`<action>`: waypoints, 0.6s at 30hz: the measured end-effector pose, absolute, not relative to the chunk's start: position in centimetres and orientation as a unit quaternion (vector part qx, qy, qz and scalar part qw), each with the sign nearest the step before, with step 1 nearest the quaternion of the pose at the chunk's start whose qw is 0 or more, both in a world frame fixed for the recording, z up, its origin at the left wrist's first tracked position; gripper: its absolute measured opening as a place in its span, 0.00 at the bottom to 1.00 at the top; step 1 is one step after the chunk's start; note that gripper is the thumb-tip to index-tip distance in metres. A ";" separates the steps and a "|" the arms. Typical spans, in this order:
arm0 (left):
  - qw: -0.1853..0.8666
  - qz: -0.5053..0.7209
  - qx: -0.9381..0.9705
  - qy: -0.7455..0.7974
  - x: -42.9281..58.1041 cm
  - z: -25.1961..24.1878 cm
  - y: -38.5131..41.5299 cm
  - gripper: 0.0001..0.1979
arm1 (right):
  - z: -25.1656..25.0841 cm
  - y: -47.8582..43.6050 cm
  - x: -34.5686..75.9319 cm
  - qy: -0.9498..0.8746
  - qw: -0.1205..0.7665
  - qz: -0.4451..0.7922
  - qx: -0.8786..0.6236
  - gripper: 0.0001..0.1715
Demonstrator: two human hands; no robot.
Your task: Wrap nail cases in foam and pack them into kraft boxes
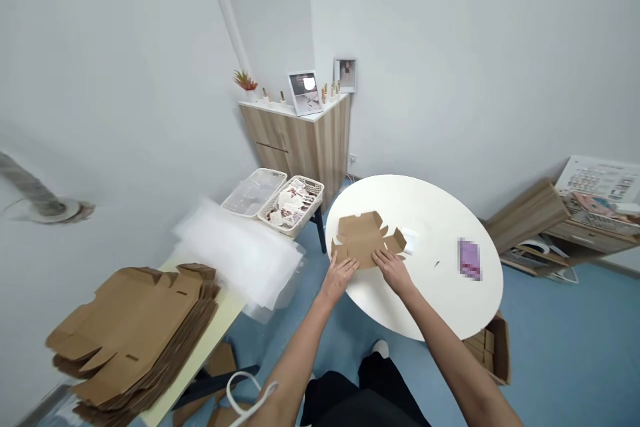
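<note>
**A:** What are the hands on?

**B:** A flat kraft cardboard blank [363,235], lying unfolded with its flaps spread, near the close edge of a round white desk [440,213].

**A:** Are the fingers gripping it?

**B:** No. The left hand [341,278] and the right hand [393,271] lie open on it, with the fingers [381,256] spread and resting on its near edge. That looks meant to keep the blank flat and stop it sliding.

**A:** What's around it?

**B:** A small white card [410,241] sits just beside its right end, with a pixelated purple object [470,259] further right. On the left, a stack of matching blanks [133,333] sits within easy reach on a pale yellow desk [200,360], near clear plastic sheets [240,250].
</note>
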State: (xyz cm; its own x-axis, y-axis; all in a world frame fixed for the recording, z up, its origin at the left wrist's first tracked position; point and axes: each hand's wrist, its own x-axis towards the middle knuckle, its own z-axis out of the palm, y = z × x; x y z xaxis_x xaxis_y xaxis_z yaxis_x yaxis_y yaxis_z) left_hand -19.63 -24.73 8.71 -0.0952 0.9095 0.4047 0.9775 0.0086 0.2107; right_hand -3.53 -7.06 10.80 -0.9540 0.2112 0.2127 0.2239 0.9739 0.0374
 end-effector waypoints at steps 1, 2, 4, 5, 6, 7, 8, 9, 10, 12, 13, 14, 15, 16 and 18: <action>0.066 -0.219 -0.673 -0.703 -18.6 6.8 -24.0 0.24 | 9.1 -6.6 -2.3 -0.990 0.076 -0.019 -0.118 0.28; 0.055 -0.215 -0.676 -0.703 -17.7 5.0 -23.4 0.24 | 7.5 -6.3 -1.2 -0.991 0.050 -0.007 -0.126 0.28; 0.045 -0.206 -0.675 -0.707 -16.1 1.8 -22.8 0.23 | 4.6 -6.1 0.5 -0.990 0.013 0.018 -0.136 0.28; 0.044 -0.203 -0.671 -0.712 -15.5 0.4 -22.7 0.23 | 3.4 -6.2 1.2 -0.990 -0.001 0.029 -0.139 0.28; 0.043 -0.199 -0.665 -0.718 -14.9 -0.8 -22.7 0.22 | 2.5 -6.2 1.9 -0.990 -0.009 0.039 -0.139 0.29; 0.043 -0.194 -0.662 -0.722 -14.4 -1.7 -22.9 0.22 | 1.7 -6.3 2.4 -0.990 -0.014 0.049 -0.134 0.28; 0.044 -0.190 -0.658 -0.728 -14.0 -2.4 -23.1 0.22 | 1.3 -6.3 2.9 -0.990 -0.013 0.058 -0.127 0.28; 0.044 -0.186 -0.651 -0.734 -13.7 -2.9 -23.4 0.22 | 1.0 -6.4 3.2 -0.990 -0.011 0.068 -0.121 0.28; 0.044 -0.184 -0.644 -0.741 -13.4 -3.2 -23.7 0.22 | 1.0 -6.4 3.5 -0.990 -0.009 0.078 -0.116 0.27; 0.039 -0.184 -0.629 -0.755 -13.1 -3.2 -24.3 0.23 | 1.5 -6.2 3.6 -0.988 -0.016 0.102 -0.115 0.24; 0.031 -0.183 -0.624 -0.759 -13.1 -2.9 -24.5 0.23 | 2.0 -6.0 3.5 -0.986 -0.028 0.115 -0.119 0.23; 0.020 -0.183 -0.621 -0.762 -13.1 -2.5 -24.6 0.24 | 2.5 -5.8 3.4 -0.983 -0.043 0.128 -0.122 0.21; 0.009 -0.184 -0.620 -0.763 -13.2 -1.9 -24.5 0.24 | 3.1 -5.6 3.1 -0.980 -0.061 0.142 -0.125 0.18; -0.002 -0.185 -0.620 -0.763 -13.3 -1.3 -24.4 0.24 | 3.7 -5.2 2.8 -0.976 -0.078 0.157 -0.129 0.16; -0.017 -0.187 -0.618 -0.763 -13.6 0.2 -23.6 0.23 | 4.7 -4.6 2.0 -0.966 -0.108 0.186 -0.143 0.13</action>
